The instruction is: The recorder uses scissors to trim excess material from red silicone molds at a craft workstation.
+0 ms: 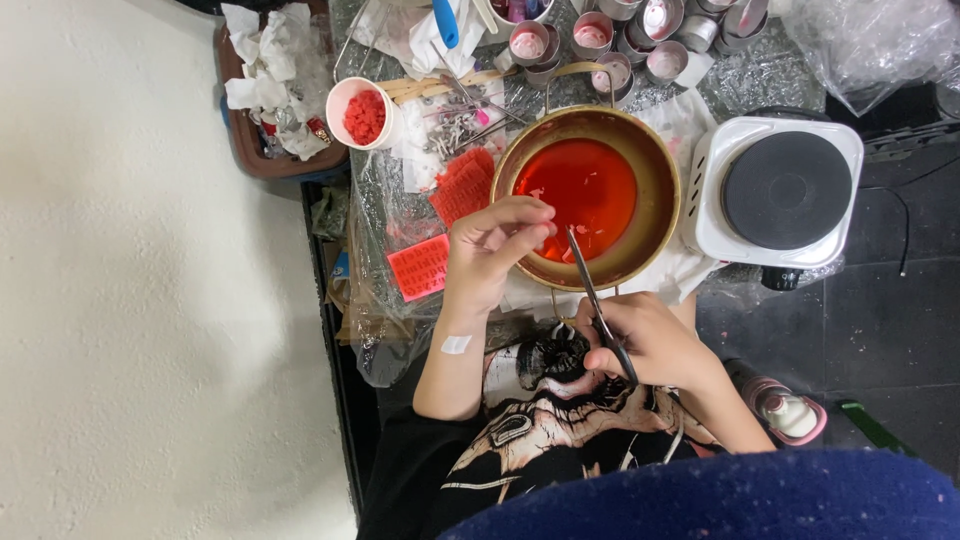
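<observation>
A brass-coloured pot (665, 190) holds clear red liquid (585, 185) with a few pale flecks in it. My left hand (492, 250) hovers at the pot's near-left rim with thumb and fingers pinched together; what is between them I cannot make out. My right hand (650, 342) is nearer my body and grips the handles of dark scissors (590, 285). The blades point up towards the pot's near rim, right beside my left fingertips.
A white single hot plate (785, 190) with a black disc stands right of the pot. Left of the pot are red ridged sheets (462, 185), a pink sheet (418, 267) and a white cup of red pieces (362, 112). Several small metal tins (620, 40) stand behind it.
</observation>
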